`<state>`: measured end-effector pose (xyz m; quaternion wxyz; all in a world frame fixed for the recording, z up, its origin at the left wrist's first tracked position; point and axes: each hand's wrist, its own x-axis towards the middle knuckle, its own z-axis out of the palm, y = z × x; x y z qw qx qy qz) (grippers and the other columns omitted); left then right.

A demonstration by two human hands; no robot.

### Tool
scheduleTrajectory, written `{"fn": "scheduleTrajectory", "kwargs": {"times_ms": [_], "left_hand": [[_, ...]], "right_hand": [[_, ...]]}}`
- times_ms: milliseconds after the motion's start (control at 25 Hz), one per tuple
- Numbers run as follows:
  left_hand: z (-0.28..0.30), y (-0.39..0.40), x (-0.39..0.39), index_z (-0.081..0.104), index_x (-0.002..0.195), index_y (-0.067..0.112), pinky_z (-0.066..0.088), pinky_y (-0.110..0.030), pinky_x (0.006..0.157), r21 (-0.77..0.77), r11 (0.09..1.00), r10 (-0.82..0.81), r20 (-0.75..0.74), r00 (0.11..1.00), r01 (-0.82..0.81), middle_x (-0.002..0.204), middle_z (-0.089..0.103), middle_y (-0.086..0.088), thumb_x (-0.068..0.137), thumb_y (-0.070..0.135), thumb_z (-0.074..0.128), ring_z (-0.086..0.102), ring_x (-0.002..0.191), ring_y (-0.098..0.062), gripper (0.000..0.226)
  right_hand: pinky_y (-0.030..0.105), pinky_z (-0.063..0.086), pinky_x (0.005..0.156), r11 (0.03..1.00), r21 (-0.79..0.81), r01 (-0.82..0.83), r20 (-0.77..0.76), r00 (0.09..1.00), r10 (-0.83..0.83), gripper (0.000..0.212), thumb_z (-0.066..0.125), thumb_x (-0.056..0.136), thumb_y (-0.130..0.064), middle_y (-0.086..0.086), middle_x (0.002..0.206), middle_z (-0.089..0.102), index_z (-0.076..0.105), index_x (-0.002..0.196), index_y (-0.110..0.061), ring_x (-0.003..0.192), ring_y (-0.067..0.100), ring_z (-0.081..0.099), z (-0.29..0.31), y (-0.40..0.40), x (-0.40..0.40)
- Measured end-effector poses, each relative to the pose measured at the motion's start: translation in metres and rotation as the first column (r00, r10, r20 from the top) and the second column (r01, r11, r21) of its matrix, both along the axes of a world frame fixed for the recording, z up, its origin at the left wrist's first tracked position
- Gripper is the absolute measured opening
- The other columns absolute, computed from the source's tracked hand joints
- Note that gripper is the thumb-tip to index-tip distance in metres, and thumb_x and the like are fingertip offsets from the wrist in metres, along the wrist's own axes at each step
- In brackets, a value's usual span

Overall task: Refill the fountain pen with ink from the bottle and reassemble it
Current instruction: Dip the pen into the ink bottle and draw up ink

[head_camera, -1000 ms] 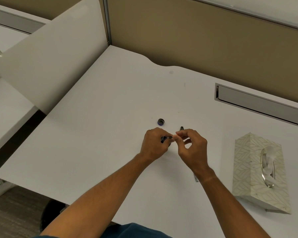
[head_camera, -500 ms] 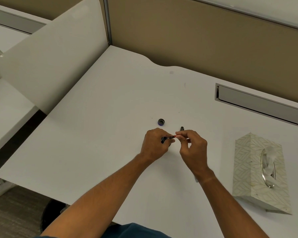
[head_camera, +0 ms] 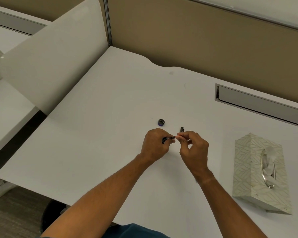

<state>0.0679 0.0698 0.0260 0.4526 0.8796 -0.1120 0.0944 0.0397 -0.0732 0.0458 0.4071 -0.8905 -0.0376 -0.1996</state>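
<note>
Two hands are seen working close together over the near middle of the white desk [head_camera: 96,134], with a small dark pen assembly held between them. Furthest left of the task items, a small round cap [head_camera: 161,122] is lying open side up on the desk, just beyond the hands; it is judged to be the ink bottle's cap. No bottle itself can be made out; whether it is hidden under the left hand cannot be told. The left hand [head_camera: 154,146] is closed around a dark part of the pen [head_camera: 169,138], only a short length of which shows between the fingers. The right hand [head_camera: 194,150] is pinched, thumb and forefinger, on the other end of that slim part, the remaining fingers loosely curled. Just beyond the right hand, a dark pen piece [head_camera: 182,129] is lying on the desk, untouched. At far right a tissue box [head_camera: 258,170] stands well apart. The step in hand is judged to be work on the pen's inner section, either filling or twisting. The next move calls for a steady grip, a straight alignment, and the loose piece being fetched for reassembly.
</note>
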Motion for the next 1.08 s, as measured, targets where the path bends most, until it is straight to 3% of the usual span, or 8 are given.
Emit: {"fn": "scheduleTrajectory", "kwargs": {"times_ms": [280, 360, 520, 760, 920, 1080], "left_hand": [[-0.001, 0.001, 0.0, 0.077, 0.088, 0.009, 0.053, -0.033, 0.07, 0.02, 1.0, -0.005, -0.009, 1.0, 0.005, 0.08, 0.076, -0.008, 0.079, 0.021, 0.074, 0.066, 0.071, -0.02, 0.015], [-0.001, 0.001, 0.0, 0.078, 0.087, 0.011, 0.055, -0.034, 0.069, 0.029, 1.0, -0.009, 0.004, 1.0, 0.009, 0.079, 0.076, -0.006, 0.079, 0.022, 0.073, 0.066, 0.071, -0.019, 0.015], [-0.002, 0.002, 0.001, 0.076, 0.09, 0.011, 0.056, -0.037, 0.069, 0.045, 0.999, -0.026, 0.035, 0.999, 0.025, 0.082, 0.076, -0.006, 0.078, 0.026, 0.073, 0.067, 0.075, -0.02, 0.019], [-0.008, 0.012, -0.004, 0.064, 0.12, 0.012, 0.048, -0.036, 0.092, 0.144, 0.989, -0.046, 0.122, 0.991, 0.028, 0.115, 0.068, -0.008, 0.071, 0.046, 0.074, 0.061, 0.108, -0.024, 0.06], [-0.01, 0.016, -0.008, 0.042, 0.141, 0.015, 0.031, -0.039, 0.109, 0.3, 0.952, -0.09, 0.091, 0.992, 0.059, 0.145, 0.046, -0.01, 0.07, 0.066, 0.062, 0.039, 0.136, -0.026, 0.089], [-0.011, 0.019, -0.01, 0.023, 0.15, 0.017, 0.017, -0.042, 0.117, 0.372, 0.924, -0.108, 0.039, 0.993, 0.086, 0.156, 0.025, -0.009, 0.071, 0.074, 0.053, 0.019, 0.145, -0.027, 0.102]], "right_hand": [[0.014, 0.051, 0.066, 0.997, 0.061, -0.037, -0.052, 0.998, 0.04, 0.013, 0.071, 0.085, -0.008, 0.001, 0.09, 0.073, 0.073, 0.098, -0.01, 0.077, 0.012, 0.067, 0.005, 0.001, -0.004], [0.01, 0.05, 0.067, 0.995, 0.074, -0.069, -0.084, 0.994, 0.075, 0.02, 0.072, 0.084, -0.008, 0.0, 0.091, 0.072, 0.073, 0.105, -0.01, 0.078, 0.009, 0.067, 0.006, 0.002, -0.004], [0.006, 0.048, 0.07, 0.994, 0.101, -0.045, -0.137, 0.989, 0.059, 0.012, 0.069, 0.087, -0.009, 0.001, 0.092, 0.074, 0.074, 0.098, -0.009, 0.082, 0.011, 0.067, 0.006, 0.004, -0.005], [0.006, 0.048, 0.07, 0.987, 0.153, 0.048, -0.156, 0.987, -0.024, 0.01, 0.067, 0.089, -0.01, -0.001, 0.089, 0.073, 0.073, 0.097, -0.01, 0.081, 0.008, 0.067, 0.012, -0.001, -0.006], [0.008, 0.048, 0.072, 0.973, 0.205, 0.106, -0.177, 0.982, -0.07, 0.01, 0.065, 0.09, -0.012, -0.003, 0.089, 0.073, 0.072, 0.098, -0.011, 0.082, 0.007, 0.066, 0.014, -0.005, -0.007], [0.008, 0.049, 0.071, 0.967, 0.216, 0.134, -0.185, 0.978, -0.094, 0.009, 0.065, 0.091, -0.012, 0.001, 0.087, 0.073, 0.071, 0.097, -0.009, 0.081, 0.011, 0.067, 0.013, -0.007, -0.006]]}}
